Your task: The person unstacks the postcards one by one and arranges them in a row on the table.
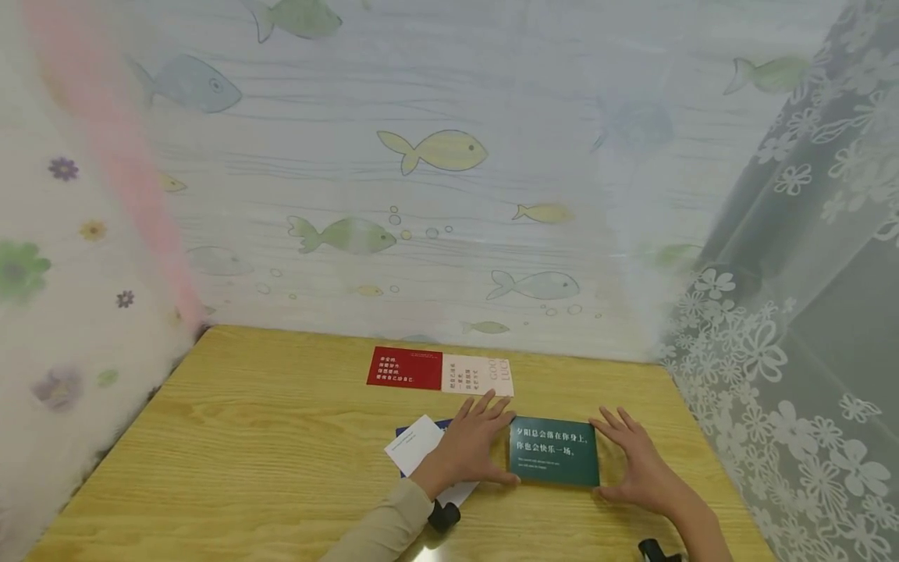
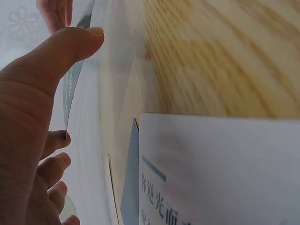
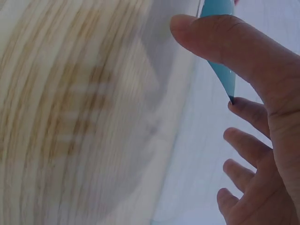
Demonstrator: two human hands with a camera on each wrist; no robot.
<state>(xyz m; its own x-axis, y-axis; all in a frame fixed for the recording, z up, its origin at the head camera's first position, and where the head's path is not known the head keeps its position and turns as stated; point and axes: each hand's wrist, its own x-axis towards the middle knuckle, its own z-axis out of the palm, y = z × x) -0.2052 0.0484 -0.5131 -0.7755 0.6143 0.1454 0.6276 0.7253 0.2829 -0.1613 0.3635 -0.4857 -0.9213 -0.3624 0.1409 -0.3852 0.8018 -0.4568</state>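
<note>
- Right over the tabletop (image 1: 246, 421), gripping a dark green card (image 1: 555, 457) between the left hand (image 1: 470, 445) and the right hand (image 1: 635, 464), one at each short side!
- Spanning the left edge with the left fingers set wide, thumb down at the lower corner, a fingertip up at the top one, pinching the card between them.
- Matching that on the right: holding the opposite edge between thumb below and fingertip above, with the remaining fingers fanned out beyond.
- Look at that face, turned up to the head camera, printed with two large lines of white characters and smaller lettering underneath.
- Seen almost edge-on from both wrist views, and apparently raised off the wood.
- Over to the far side now: spot a red card (image 1: 405, 369) lying flat, side by side with a cream card (image 1: 477, 375), just past the left fingertips.
- Back beside the left wrist, see a white card (image 1: 414, 443) laid askew over a blue card (image 1: 445, 425), with another white card (image 1: 460, 492) partly hidden by the arm.
- And behind it all, take in the fish-printed sheet (image 1: 435, 101), with white flower lace (image 1: 794, 421) down the right.
</note>
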